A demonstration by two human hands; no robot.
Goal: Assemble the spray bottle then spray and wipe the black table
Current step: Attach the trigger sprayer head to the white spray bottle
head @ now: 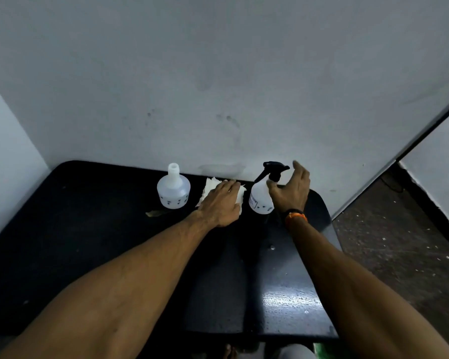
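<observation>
The spray bottle point(261, 196) stood assembled at the far right, our right hand point(292, 191) open beside it, our left hand point(222, 203) flat on the white cloth point(210, 189), wiping seemingly unfinished.

Single head-worn view, angled forward and down, close over black table point(101, 255).

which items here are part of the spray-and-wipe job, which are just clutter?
Job:
- spray bottle with black trigger head, at right hand
- white cloth under left hand
- black table

Lying about:
- open-necked bottle
- small scrap
</observation>
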